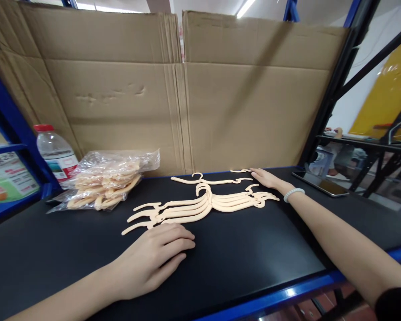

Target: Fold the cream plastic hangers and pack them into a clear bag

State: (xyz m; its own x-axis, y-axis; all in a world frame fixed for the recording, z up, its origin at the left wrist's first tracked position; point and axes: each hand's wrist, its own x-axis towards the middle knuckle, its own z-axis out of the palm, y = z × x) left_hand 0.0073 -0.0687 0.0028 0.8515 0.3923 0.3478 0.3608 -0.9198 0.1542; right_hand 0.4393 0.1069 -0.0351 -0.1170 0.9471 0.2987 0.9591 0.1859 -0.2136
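Hangers (200, 203): cream plastic, thin and curved, lying fanned in a flat stack mid-surface.
Right hand (266, 178): lying open, fingertips touching a separate hanger (214, 180) behind the stack; gripping nothing.
Left hand (155, 258): resting flat, loosely open, just before the stack.
Surface (254, 240): smooth black, blue-edged; showing bare room in front.
Bag (108, 178): crinkled clear plastic, holding more hangers, lying left.

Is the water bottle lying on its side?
No, the water bottle stands upright with its red cap on top, behind the plastic bag of hangers.
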